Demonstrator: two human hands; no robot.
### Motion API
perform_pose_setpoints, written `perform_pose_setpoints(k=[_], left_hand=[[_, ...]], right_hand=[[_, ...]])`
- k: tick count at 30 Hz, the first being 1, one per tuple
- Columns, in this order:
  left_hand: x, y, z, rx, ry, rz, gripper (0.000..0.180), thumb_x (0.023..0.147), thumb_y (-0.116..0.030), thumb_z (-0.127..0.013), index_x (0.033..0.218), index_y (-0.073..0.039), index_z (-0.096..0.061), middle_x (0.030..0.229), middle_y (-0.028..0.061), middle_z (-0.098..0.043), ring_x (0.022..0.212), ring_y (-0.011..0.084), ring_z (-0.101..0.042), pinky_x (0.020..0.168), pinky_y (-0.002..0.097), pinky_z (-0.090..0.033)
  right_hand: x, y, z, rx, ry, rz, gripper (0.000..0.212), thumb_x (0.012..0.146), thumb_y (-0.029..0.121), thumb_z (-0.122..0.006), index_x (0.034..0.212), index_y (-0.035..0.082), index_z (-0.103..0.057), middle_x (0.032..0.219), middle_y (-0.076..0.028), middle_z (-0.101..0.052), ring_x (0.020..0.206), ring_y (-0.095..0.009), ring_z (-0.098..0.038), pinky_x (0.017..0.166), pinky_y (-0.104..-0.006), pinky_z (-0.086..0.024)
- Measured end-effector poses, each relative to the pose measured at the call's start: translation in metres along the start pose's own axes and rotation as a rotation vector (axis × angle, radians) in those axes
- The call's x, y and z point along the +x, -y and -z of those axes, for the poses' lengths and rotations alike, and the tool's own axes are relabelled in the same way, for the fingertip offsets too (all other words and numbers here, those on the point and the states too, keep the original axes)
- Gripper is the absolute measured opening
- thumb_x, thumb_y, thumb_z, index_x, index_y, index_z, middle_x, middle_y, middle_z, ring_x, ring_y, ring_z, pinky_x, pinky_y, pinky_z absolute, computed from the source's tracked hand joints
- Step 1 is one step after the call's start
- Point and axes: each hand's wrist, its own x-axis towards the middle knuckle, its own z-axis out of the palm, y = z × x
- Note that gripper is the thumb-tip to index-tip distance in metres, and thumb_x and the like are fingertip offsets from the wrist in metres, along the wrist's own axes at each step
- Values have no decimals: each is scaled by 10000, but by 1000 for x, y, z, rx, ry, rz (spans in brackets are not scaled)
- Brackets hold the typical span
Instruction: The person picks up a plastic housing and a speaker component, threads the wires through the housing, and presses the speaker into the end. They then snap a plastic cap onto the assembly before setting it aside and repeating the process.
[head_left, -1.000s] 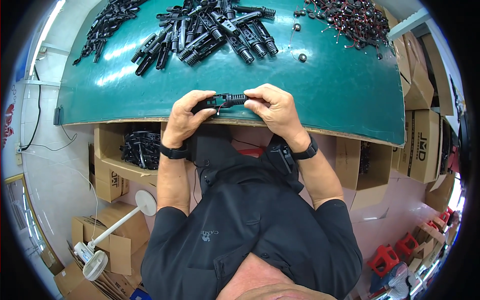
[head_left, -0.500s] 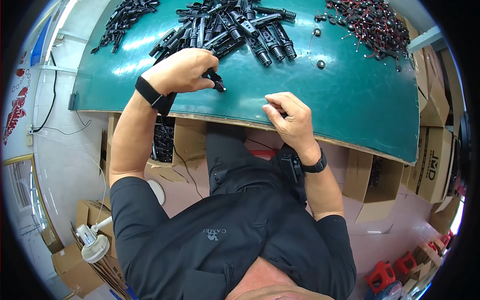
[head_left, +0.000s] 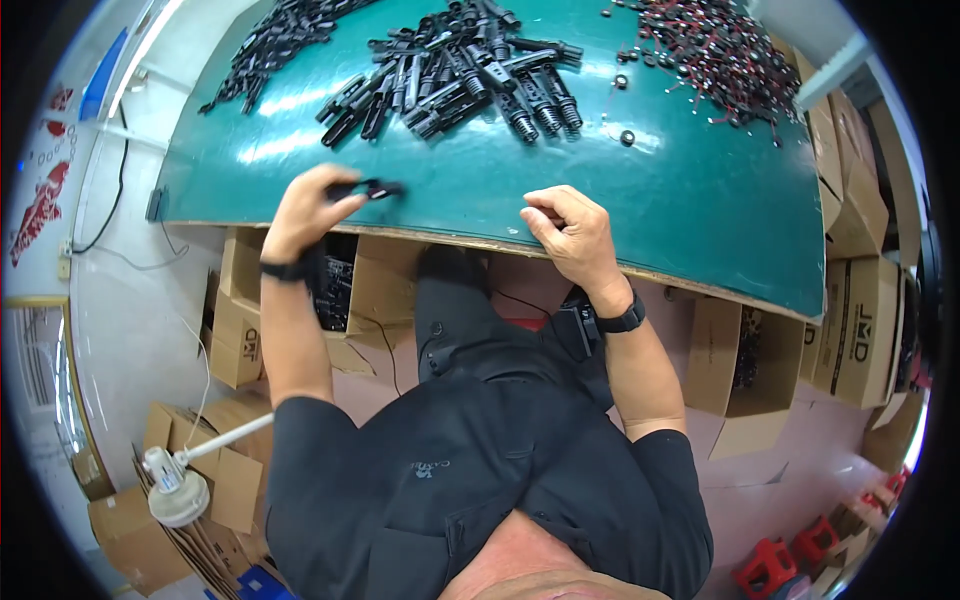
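My left hand (head_left: 312, 208), slightly blurred by motion, is above the near left part of the green table (head_left: 440, 170). Its thumb and fingers pinch a small black part (head_left: 383, 188) with a pale spot, whose exact kind I cannot make out. Just over the table's front edge, my right hand (head_left: 575, 232) has its fingers curled and thumb pressed to them; whatever it may hold is hidden. Beyond both hands lies a heap of black tube-like housings (head_left: 470, 80) with ribbed, spring-like ends.
Small black parts (head_left: 275, 55) are heaped at the far left. At the far right is a pile of round dark components with red wires (head_left: 715, 60); a loose one (head_left: 627, 138) lies nearer. Open cardboard boxes (head_left: 385, 285) stand under the table, and a white lamp-like fixture (head_left: 178, 490) at lower left.
My left hand has drawn back from the housings toward the left and the table's edge, carrying the small black part. My right hand has stayed nearly in place.
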Motion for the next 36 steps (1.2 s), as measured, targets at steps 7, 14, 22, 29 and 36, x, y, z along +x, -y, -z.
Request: perform_pose_setpoints(k=[7,14,22,29,36], left_hand=[[-192,133,-2,-303,-303,498,444,904,-148,-824,1302,18,-714,1247,140,-754,1139,239,-706,1024,361,-534],[-71,48,-19,-37,-342,233,450,957,-140,-786,1378,-22,-682,1266,125,-727,1169,228,-687,1018,367,-540],[29,-61,-82,-213,-190,-245,425,876,-119,-819,1276,-18,-718,1190,174,-744,1091,331,-719,968,393,-567],[33,-71,-104,-290,-118,-261,402,878,-120,-816,1257,-24,-722,1184,161,-743,1098,343,-716,951,400,-574],[33,-74,-110,-305,-100,-236,400,879,-107,-815,1258,-21,-721,1187,159,-735,1074,329,-716,944,393,-575]], right_hand=[[6,-4,6,26,31,-32,151,931,97,-811,1056,15,-784,958,-70,-747,727,-113,-669,658,-283,-534],[71,-38,45,-555,-204,91,196,919,163,-781,1073,43,-769,962,-133,-755,831,-291,-734,752,-397,-587],[111,-58,25,-843,-140,-26,279,925,249,-739,1135,67,-737,1045,-166,-758,945,-398,-730,835,-490,-589],[103,-59,40,-758,-253,-43,307,932,276,-731,1170,82,-722,1080,-168,-753,974,-394,-727,849,-492,-590],[105,-54,28,-863,-158,-95,259,952,274,-710,1102,66,-745,1017,-155,-760,973,-396,-727,854,-485,-583]])
